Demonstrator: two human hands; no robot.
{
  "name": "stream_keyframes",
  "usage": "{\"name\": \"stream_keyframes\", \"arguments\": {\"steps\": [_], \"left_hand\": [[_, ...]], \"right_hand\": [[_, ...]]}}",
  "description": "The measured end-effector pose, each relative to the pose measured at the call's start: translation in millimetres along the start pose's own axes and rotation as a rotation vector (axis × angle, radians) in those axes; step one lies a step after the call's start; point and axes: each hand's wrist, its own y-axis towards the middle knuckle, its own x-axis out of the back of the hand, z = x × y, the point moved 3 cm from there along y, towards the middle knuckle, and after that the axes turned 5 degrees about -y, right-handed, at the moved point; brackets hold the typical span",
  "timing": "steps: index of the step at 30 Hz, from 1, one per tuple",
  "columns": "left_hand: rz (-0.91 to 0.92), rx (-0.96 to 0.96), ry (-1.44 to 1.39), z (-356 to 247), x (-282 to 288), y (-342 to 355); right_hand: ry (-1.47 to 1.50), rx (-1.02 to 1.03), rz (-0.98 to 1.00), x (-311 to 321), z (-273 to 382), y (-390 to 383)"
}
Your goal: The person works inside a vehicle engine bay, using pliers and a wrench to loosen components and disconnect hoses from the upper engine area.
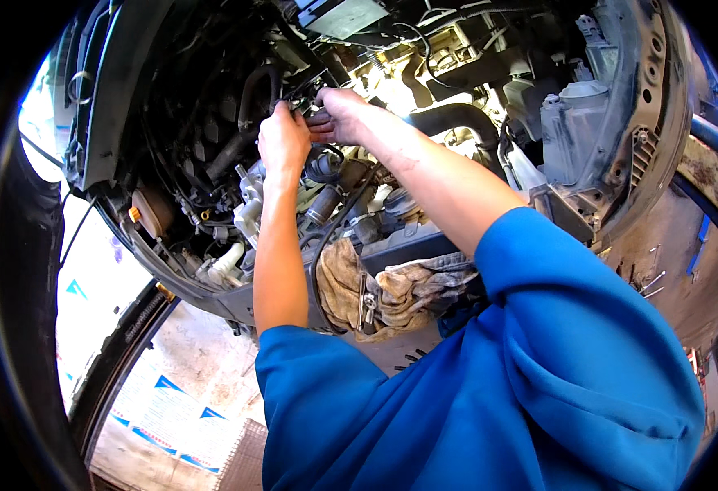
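Both my arms reach deep into a car's engine bay. My left hand (284, 141) is closed, its fingertips at a small dark part among the hoses; what it grips is too small and shaded to name. Close on its right, my right hand (341, 119) has its fingers curled in toward the same spot, and the thing in them is hidden too. A curved black hose (259, 86) rises just beyond my left hand. Thick black piping (457, 119) runs to the right of my right hand. Below the hands are metal and dark engine parts (324, 200).
Stained cloths (338, 282) hang over the front edge of the bay, with a metal ratchet (367, 304) on them. A translucent reservoir (568, 135) stands at the right, a brownish tank (154, 214) with an orange cap at the left. Tools (654, 282) lie on the right-hand floor.
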Motion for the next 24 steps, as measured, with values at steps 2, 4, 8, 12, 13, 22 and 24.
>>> {"name": "stream_keyframes", "arguments": {"steps": [2,4,8,12,13,22,24], "left_hand": [[0.009,-0.028,0.099,2.5,-0.8,3.3],[-0.009,-0.081,0.221,5.1,-5.8,9.8],[0.007,-0.143,0.332,-0.5,-7.8,16.8],[0.068,-0.108,0.347,-2.2,-6.1,21.1],[0.072,-0.095,0.338,-2.2,-5.1,23.0],[0.16,-0.094,0.38,-7.5,-1.0,37.2],[0.163,-0.12,0.381,-11.9,-6.7,37.7]], "right_hand": [[0.033,-0.012,0.026,0.1,-2.7,11.3],[0.097,-0.012,0.033,0.8,-6.5,17.0],[0.118,0.006,0.091,4.8,-6.9,19.7],[0.141,-0.043,0.145,7.0,-0.5,21.7],[0.143,-0.057,0.172,6.2,1.7,22.9],[0.109,-0.046,0.103,3.2,11.5,18.8],[0.104,-0.079,0.156,11.7,14.0,24.2]]}}
